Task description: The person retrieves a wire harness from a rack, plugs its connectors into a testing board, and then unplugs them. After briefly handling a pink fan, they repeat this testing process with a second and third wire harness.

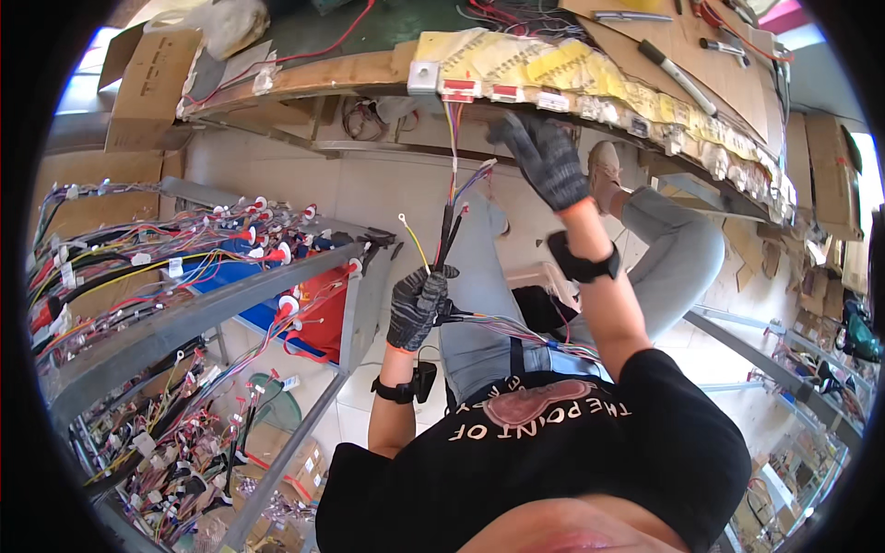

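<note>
My left hand (419,304), in a dark grey knit glove, is closed around a wire harness (446,238). Black-sleeved branches and a yellow-green wire (412,238) with a ring terminal stick up out of the grip. Thin coloured wires run from the harness up to a red connector (458,90) at the bench edge. More of its coloured wires (516,330) trail to the right across my lap. My right hand (542,161), gloved alike, is just below the bench edge, right of those wires. Its fingers are stretched out, with nothing seen in them.
Yellow labels and several connectors line the bench edge (590,78). A marker (678,76) and a pen (633,16) lie on the bench. At left, wire harnesses hang over a metal rack (212,295) above a red bin (324,309). A cardboard box (152,88) stands at far left.
</note>
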A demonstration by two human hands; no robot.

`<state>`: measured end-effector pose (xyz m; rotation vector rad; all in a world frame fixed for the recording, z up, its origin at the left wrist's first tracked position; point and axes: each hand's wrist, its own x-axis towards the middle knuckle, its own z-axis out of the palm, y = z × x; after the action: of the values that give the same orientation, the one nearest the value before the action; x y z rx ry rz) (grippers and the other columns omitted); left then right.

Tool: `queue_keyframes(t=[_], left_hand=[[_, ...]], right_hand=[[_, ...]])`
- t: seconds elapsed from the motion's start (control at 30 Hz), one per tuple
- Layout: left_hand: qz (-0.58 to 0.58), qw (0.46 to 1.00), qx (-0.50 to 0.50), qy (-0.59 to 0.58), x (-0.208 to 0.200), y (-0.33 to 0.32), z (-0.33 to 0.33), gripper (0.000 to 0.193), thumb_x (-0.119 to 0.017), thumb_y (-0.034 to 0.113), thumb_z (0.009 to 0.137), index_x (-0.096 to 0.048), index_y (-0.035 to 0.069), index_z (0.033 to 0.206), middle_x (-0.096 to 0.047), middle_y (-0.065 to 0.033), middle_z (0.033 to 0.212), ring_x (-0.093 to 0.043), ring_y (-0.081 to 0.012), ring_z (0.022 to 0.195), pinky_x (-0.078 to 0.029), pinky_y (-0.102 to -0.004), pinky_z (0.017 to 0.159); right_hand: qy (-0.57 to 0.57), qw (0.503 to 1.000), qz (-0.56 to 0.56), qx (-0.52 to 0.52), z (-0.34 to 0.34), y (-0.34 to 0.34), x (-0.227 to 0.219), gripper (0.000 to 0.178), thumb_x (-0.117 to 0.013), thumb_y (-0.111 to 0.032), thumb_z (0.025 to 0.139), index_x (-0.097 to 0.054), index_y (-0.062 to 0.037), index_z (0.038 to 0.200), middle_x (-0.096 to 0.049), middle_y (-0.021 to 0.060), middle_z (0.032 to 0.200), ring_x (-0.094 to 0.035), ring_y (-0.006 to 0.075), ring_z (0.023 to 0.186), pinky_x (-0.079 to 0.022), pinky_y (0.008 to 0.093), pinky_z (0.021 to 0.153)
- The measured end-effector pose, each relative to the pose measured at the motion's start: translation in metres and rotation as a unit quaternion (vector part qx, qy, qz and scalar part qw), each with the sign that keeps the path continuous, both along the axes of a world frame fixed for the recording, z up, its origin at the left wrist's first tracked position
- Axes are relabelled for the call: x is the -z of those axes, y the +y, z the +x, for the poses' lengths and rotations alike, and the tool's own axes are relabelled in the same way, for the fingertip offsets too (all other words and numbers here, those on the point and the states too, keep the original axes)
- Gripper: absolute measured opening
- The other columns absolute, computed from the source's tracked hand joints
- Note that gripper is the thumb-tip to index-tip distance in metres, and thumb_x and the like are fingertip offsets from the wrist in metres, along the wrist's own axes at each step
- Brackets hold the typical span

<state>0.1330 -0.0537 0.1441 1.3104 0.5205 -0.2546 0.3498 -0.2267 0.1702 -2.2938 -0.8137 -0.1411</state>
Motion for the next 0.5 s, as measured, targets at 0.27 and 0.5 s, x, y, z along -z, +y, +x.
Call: queue_keyframes(t=[0.27,0.5], left_hand=[[0.011,0.998,0.016,-0.058,0.017,-0.029,0.007,0.032,-0.055,0.028,0.089,-0.061,-0.003,0.094,-0.045,0.0044,0.058,-0.045,-0.0059,0.050,-0.040,-0.0227,0.050],[0.087,0.985,0.004,-0.152,0.017,-0.053,0.029,0.024,-0.058,0.024,0.086,-0.064,0.002,0.093,-0.053,0.0027,0.059,-0.045,-0.0045,0.050,-0.036,-0.0213,0.046]], right_hand=[[0.286,0.906,0.310,-0.018,-0.059,-0.018,0.020,0.036,-0.056,-0.017,0.086,-0.051,-0.0040,0.119,-0.059,0.0139,0.109,-0.058,0.0284,0.095,-0.046,0.0347,0.085],[0.627,0.422,0.654,-0.043,-0.043,-0.003,0.015,0.037,-0.056,-0.027,0.087,-0.053,-0.0046,0.116,-0.061,0.0079,0.098,-0.059,0.0183,0.085,-0.049,0.0336,0.075]])
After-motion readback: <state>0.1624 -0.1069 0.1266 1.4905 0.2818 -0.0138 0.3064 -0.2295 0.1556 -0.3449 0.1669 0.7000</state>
